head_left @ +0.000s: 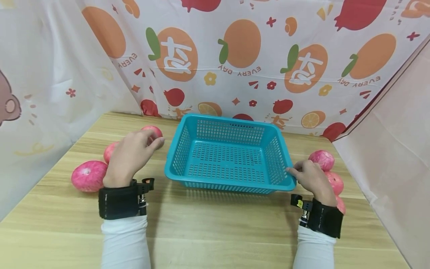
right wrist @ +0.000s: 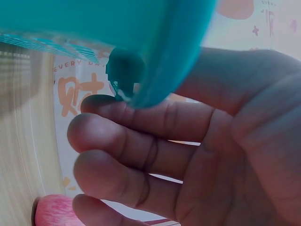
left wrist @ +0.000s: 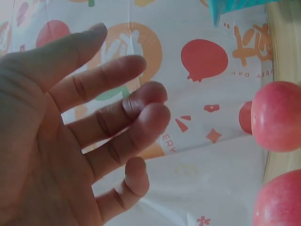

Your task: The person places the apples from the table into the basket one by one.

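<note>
A turquoise plastic basket [head_left: 228, 185] with slotted walls and floor stands in the middle of the wooden table, nothing in it. My right hand [head_left: 310, 178] pinches its rim near the front right corner, the thumb on top and the fingers under the edge; the right wrist view shows the rim [right wrist: 176, 52] between them. To the basket's left, my left hand [head_left: 129, 155] hovers by three pink-red apples, its fingers spread and loosely bent around nothing. One apple [head_left: 86, 175] lies left of the wrist, another apple [head_left: 110, 151] is partly behind the hand, and a third apple [head_left: 152, 131] shows beyond the fingers.
Three more apples line the table's right side: a far apple [head_left: 321, 160], a middle apple [head_left: 334, 182] and a near apple [head_left: 340, 205] partly behind the right wrist. A fruit-printed curtain [head_left: 208, 48] closes off the back, with pale cloth at both sides.
</note>
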### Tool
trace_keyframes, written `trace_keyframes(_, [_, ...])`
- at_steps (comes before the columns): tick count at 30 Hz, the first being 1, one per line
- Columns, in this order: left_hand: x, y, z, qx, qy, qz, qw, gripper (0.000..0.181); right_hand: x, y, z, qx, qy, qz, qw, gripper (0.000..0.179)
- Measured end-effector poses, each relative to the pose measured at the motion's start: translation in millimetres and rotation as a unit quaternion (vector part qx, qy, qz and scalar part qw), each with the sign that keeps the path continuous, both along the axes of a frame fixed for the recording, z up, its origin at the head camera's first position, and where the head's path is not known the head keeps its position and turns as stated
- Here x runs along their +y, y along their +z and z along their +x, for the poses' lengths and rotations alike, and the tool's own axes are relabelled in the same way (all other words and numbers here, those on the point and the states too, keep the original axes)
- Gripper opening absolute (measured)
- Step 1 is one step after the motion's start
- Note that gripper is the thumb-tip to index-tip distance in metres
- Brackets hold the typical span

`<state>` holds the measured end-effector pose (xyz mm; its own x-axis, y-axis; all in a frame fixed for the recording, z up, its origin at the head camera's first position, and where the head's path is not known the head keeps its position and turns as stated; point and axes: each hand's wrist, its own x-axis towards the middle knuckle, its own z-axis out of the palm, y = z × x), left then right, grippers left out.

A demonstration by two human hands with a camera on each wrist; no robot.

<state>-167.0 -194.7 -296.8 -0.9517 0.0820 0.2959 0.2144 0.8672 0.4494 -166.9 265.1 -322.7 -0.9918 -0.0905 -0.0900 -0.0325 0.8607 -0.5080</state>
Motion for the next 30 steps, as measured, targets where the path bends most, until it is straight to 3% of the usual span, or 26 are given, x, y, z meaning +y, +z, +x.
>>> trace_keyframes(5, [-6.2,-0.3,3.3,-0.007,0.034,-0.011,0.9993,0.033,0.2,-0.2,-0.1,0.002,-0.002,0.001,1.0000,0.032])
trace_keyframes(13, [-15.5,-1.9,4.2,-0.022,0.045,0.000,0.9987,0.037,1.6,0.5,-0.2,-0.002,-0.002,0.000,1.0000,0.033])
trace_keyframes(19, [-20.4,-3.6,7.5,-0.016,0.071,0.008,0.9973,0.041,2.4,1.3,-1.0,0.001,0.001,0.000,1.0000,0.034])
trace_keyframes(25, [-22.1,0.3,7.3,0.010,0.066,-0.021,0.9975,0.037,2.9,0.9,-1.0,-0.008,-0.002,-0.008,0.9999,0.036])
trace_keyframes(30, [-37.1,1.0,8.5,-0.032,0.059,-0.031,0.9972,0.052,1.5,-0.4,-0.4,-0.009,-0.002,-0.008,0.9999,0.034])
